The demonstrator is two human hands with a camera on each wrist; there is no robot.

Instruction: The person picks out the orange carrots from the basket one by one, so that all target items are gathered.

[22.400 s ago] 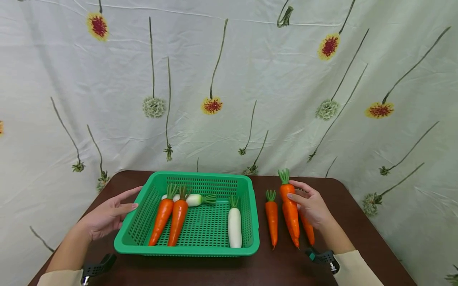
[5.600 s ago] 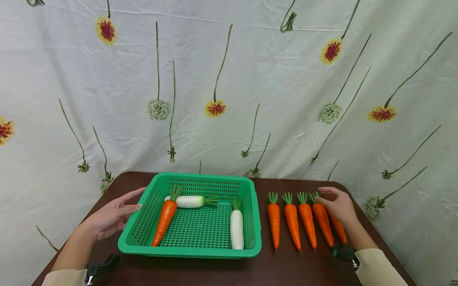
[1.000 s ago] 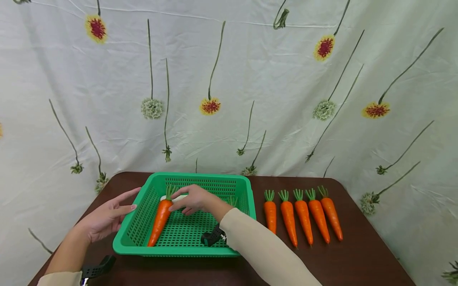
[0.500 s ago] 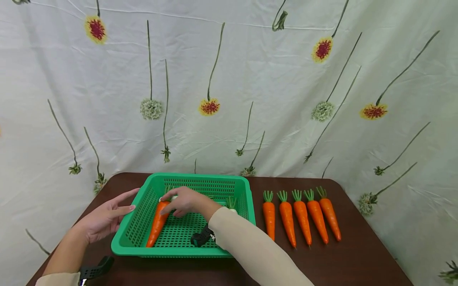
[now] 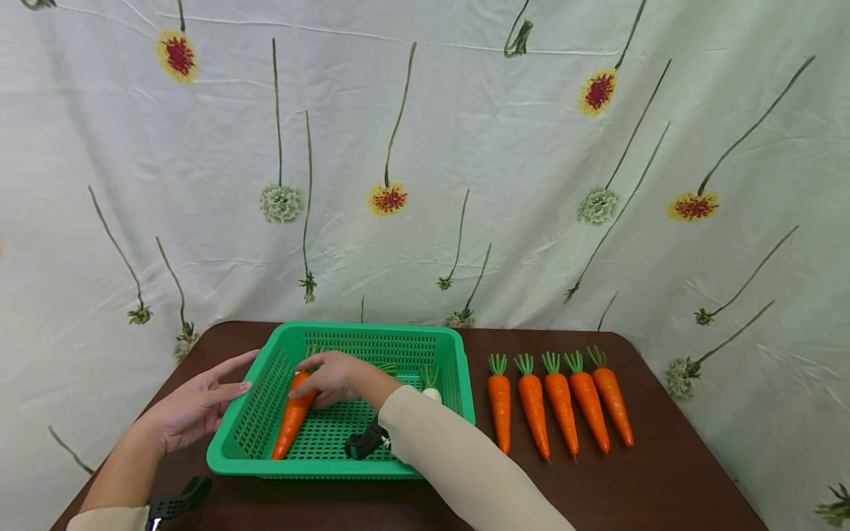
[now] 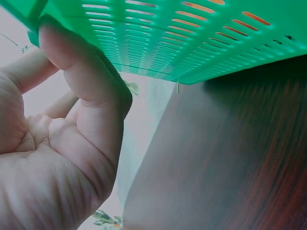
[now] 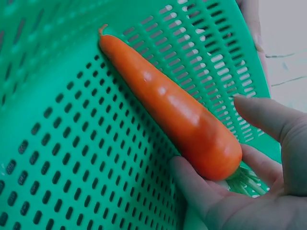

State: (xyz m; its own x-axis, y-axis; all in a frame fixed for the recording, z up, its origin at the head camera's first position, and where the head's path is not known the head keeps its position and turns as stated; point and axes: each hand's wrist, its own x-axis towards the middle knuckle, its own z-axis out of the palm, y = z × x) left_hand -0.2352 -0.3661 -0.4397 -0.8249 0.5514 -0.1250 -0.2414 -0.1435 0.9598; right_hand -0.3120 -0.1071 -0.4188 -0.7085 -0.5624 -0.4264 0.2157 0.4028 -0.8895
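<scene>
An orange carrot (image 5: 292,419) with a green top lies along the left side of the green plastic basket (image 5: 332,467). My right hand (image 5: 332,377) reaches over it inside the basket. In the right wrist view its fingers (image 7: 189,177) spread around the thick end of the carrot (image 7: 163,103), and one fingertip stands clear of it. My left hand (image 5: 189,405) rests its straight fingers against the basket's left rim, also seen on the basket (image 6: 158,36) in the left wrist view. A white radish (image 5: 432,394) is mostly hidden by the right sleeve.
To the basket's right, several carrots (image 5: 559,405) lie in a row on the dark wooden table (image 5: 677,457), tops away from me. Behind hangs a flowered cloth (image 5: 531,184). Green leaves (image 5: 385,367) of another radish show past my right hand.
Another carrot has left the basket and the row on the table has grown. My right hand has come from the row to the basket, then slightly left and down. The left hand stays.
</scene>
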